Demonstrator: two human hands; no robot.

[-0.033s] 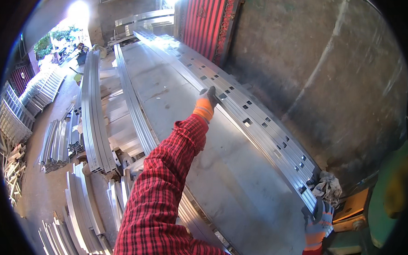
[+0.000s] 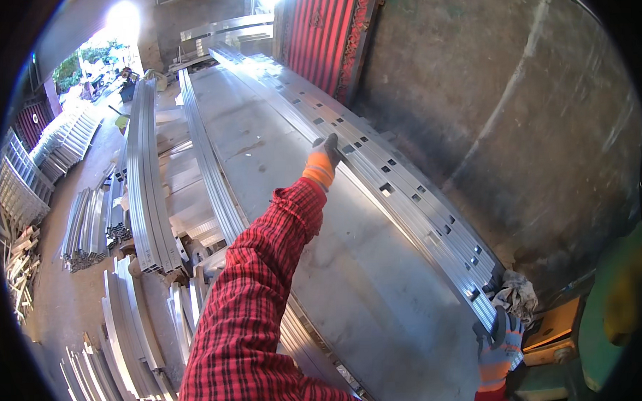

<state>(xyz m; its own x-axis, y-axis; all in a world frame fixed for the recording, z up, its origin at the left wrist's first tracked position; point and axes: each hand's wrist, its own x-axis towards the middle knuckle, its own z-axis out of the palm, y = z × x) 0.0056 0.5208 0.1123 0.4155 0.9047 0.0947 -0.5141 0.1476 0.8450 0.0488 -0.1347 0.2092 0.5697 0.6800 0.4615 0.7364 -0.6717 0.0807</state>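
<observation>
At the lower right of the frame, the right hand (image 2: 500, 341), in a grey and orange knit glove, closes its fingers round the near end of a long slotted aluminium rail (image 2: 398, 187). Mid-frame, the left hand (image 2: 324, 159), red plaid sleeve outstretched, lies on the same rail, fingers curled over its edge. Beside them is a crumpled rag (image 2: 516, 295). Ribbed metal profiles (image 2: 147, 185) fill the left, their far ends lost in glare.

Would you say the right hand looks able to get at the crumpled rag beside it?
Probably yes: the right hand grips the slotted metal rail's near end, just below the rag, with nothing visible between them.
</observation>
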